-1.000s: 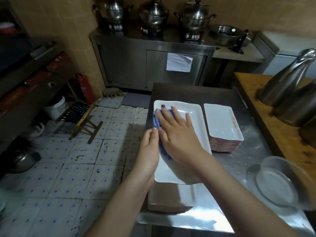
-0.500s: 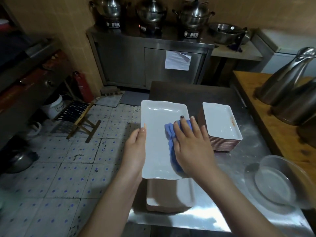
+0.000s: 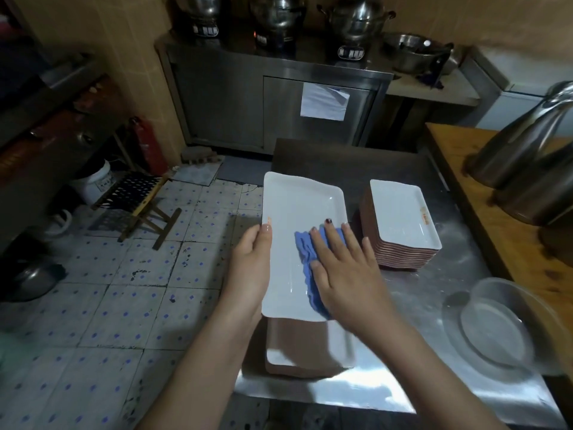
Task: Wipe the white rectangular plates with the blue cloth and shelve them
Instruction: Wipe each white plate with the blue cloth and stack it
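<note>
The white plate (image 3: 297, 218) is mid-frame, above the left edge of the steel table (image 3: 434, 321). My left hand (image 3: 251, 268) grips its left rim, thumb on top. My right hand (image 3: 350, 274), fingers straight and spread, presses the blue cloth (image 3: 305, 252) flat onto it. A plate stack (image 3: 304, 352) lies beneath, a second stack (image 3: 400, 218) just to the right, and a glass bowl (image 3: 496, 324) at lower right.

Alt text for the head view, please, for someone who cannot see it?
The right hand presses a blue cloth on a white plate that the left hand holds by its edge, beside a plate stack on a steel table.
</note>
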